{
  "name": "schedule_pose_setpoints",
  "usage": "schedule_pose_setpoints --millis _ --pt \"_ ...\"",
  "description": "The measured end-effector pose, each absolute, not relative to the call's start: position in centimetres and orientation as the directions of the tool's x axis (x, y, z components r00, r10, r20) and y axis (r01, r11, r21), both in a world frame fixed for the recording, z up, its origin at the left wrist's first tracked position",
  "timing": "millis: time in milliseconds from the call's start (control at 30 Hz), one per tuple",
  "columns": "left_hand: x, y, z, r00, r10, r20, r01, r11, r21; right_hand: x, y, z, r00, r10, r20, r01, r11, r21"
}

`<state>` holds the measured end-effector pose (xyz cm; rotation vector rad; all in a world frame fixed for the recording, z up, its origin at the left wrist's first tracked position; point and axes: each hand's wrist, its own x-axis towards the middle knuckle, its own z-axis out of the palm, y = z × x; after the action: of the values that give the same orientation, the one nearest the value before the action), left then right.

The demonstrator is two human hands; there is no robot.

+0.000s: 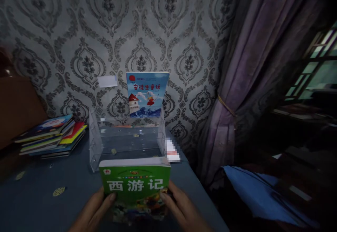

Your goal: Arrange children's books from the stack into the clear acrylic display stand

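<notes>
A green-covered book [135, 188] with large white Chinese characters is held upright, tilted back a little, between both hands. My left hand [96, 207] grips its left side, thumb on the front cover. On the right side my right hand [180, 204] grips it the same way. The fingers behind the book are hidden. Just beyond stands a clear plastic tiered rack [96, 140]. A blue book [149, 95] with red characters and a sea picture stands upright in the rack's back tier, toward the right.
Several books lie in an uneven stack [54, 137] at the table's left. A blurred white item [172, 151] lies right of the rack. The table [34, 193] meets a patterned wall; a tied purple curtain [223, 133] hangs at right, with a blue item [258, 193] below.
</notes>
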<state>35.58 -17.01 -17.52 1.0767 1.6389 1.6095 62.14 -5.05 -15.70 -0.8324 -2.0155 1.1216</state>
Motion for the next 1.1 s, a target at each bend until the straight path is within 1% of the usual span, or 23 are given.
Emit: schedule_pose_setpoints --millis 67,167,300,533,633,733,800,867,967,1100 --pt "36.2 -16.0 -16.8 -0.494 0.86 0.132 0.158 -0.06 0.986 61.8 -5.0 -14.3 -0.603 0.759 0.246 0.17 0.423 -0.89" --pt "36.8 -14.6 -15.5 -0.494 0.855 0.157 0.223 -0.05 0.973 61.4 -4.7 -12.5 -0.598 0.751 0.279 0.144 0.443 -0.885" --pt "37.1 -13.7 -14.6 -0.47 0.858 0.205 0.288 -0.07 0.955 61.0 -4.0 -11.8 -0.594 0.738 0.32 0.103 0.465 -0.879" --pt "36.9 -13.4 -14.9 -0.476 0.849 0.229 0.257 -0.115 0.959 60.6 -3.8 -12.6 -0.589 0.738 0.33 0.108 0.477 -0.872" --pt "36.2 -13.2 -14.8 -0.445 0.876 0.187 0.222 -0.094 0.97 60.4 -3.7 -12.5 -0.597 0.737 0.317 0.127 0.477 -0.87" --pt "36.1 -12.9 -14.2 -0.45 0.881 0.144 0.126 -0.097 0.987 60.2 -3.1 -12.2 -0.605 0.736 0.302 0.136 0.469 -0.872" --pt "36.2 -12.4 -13.3 -0.436 0.89 0.136 0.116 -0.095 0.989 60.0 -2.5 -11.7 -0.588 0.739 0.331 0.138 0.494 -0.858" --pt "36.2 -11.7 -12.2 -0.39 0.91 0.143 0.175 -0.079 0.981 59.8 -1.7 -10.8 -0.552 0.74 0.385 0.16 0.547 -0.822" --pt "35.8 -10.0 -10.5 -0.381 0.895 0.231 0.275 -0.13 0.953 59.4 -0.4 -8.8 -0.522 0.721 0.456 0.213 0.627 -0.749" --pt "35.7 -7.4 -8.3 -0.416 0.809 0.415 0.334 -0.289 0.897 59.3 1.4 -5.5 -0.505 0.661 0.555 0.22 0.72 -0.658"
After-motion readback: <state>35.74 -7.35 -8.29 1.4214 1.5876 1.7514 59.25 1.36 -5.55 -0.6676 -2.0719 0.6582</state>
